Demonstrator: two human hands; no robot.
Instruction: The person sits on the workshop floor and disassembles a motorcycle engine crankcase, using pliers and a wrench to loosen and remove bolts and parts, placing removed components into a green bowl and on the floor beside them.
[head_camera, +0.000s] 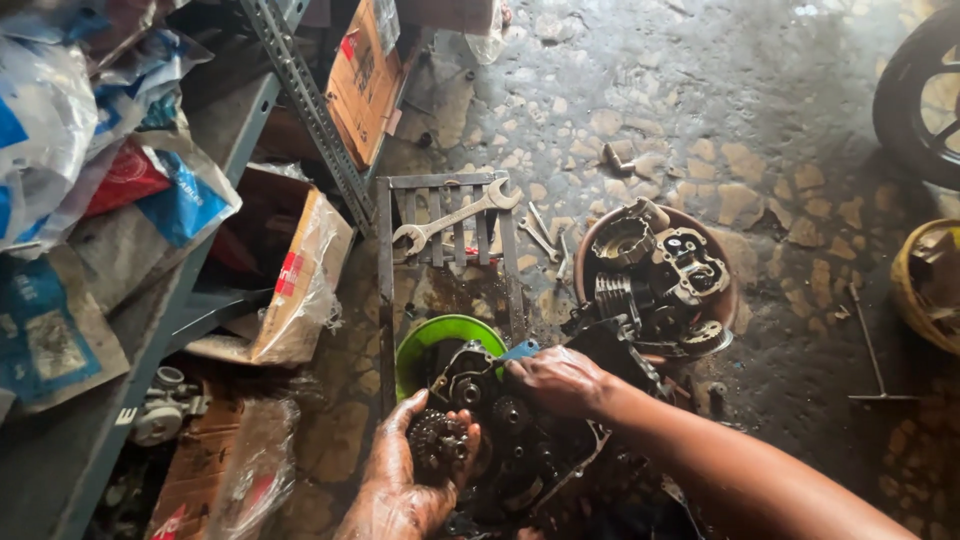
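Note:
A greasy dark engine case (530, 450) lies open on the floor in front of me, with gears showing inside. My left hand (405, 480) cups a small black gear cluster (435, 440) at the case's left edge. My right hand (560, 380) rests on top of the case, fingers pressed against a gear near a blue part (520, 350). A green basin (440, 335) sits just behind the case, partly hidden by it.
A brown bowl (725, 300) holds engine parts at right. A combination wrench (455, 215) lies on a metal grate (450, 240), with smaller wrenches (540, 235) beside it. Shelving with bags and cardboard boxes (300, 280) fills the left. A tyre (915, 95) and a basket (925, 285) sit at right.

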